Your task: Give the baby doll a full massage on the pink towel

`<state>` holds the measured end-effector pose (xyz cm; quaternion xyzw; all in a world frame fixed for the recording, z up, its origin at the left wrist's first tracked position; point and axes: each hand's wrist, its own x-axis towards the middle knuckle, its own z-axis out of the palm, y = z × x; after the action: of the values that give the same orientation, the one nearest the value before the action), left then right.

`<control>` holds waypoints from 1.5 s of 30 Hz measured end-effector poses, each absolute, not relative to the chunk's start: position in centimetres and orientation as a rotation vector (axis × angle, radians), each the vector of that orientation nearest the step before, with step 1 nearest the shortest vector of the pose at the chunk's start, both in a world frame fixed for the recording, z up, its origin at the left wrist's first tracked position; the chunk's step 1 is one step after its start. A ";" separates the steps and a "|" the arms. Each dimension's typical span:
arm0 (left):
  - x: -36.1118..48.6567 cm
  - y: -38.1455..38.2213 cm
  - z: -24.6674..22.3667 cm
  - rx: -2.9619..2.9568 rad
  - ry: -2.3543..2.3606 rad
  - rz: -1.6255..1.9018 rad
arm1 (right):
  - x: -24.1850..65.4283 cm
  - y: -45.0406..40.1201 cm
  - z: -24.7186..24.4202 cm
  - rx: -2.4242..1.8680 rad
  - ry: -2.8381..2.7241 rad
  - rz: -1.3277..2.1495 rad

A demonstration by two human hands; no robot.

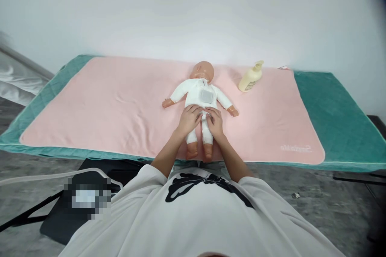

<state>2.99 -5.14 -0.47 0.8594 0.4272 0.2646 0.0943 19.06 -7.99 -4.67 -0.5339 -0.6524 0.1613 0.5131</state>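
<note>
A baby doll (195, 93) in a white outfit lies on its back on the pink mat (120, 96), its head away from me and its feet near the front edge. On its chest is a grey rectangular patch (206, 96). My left hand (190, 118) rests with outstretched fingers on the doll's lower belly and hip. Opposite it, my right hand (215, 121) lies on the other hip, fingers somewhat bent but apart. The fingertips of both hands come close together at the doll's middle. Parts of its hips and thighs are hidden under them.
A cream pump bottle (251, 78) is on the mat, right of the doll's head. The green padded table cover (331, 108) shows beyond both mat ends. A wall (181, 16) stands behind. Below left are a black chair-like object (60, 225) and a pale hose (54, 176).
</note>
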 end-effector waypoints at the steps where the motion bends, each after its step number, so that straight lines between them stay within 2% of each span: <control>1: 3.0 -5.1 -0.5 2.551 1.260 0.788 | 19.1 -8.0 -4.7 -1.282 -1.569 0.391; 13: 2.6 -4.6 0.4 2.542 1.140 0.905 | 19.4 -7.1 -3.7 -1.291 -1.595 0.249; 23: 3.2 -3.5 0.1 2.594 1.205 0.762 | 19.8 -6.1 -4.3 -1.280 -1.596 0.327; 30: 3.2 -3.4 -0.2 2.563 1.168 0.796 | 20.0 -5.8 -4.5 -1.289 -1.578 0.366; 38: 3.3 -3.0 0.3 2.463 1.219 0.925 | 21.3 -4.1 -2.5 -1.205 -1.545 0.416; 45: 4.2 -2.2 1.1 2.532 1.259 0.734 | 20.7 -2.2 -2.3 -1.204 -1.637 0.437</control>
<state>4.21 -2.22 1.15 0.8615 0.4284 0.2496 0.1097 20.67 -2.21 -2.33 -0.4994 -0.6788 0.1811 0.5069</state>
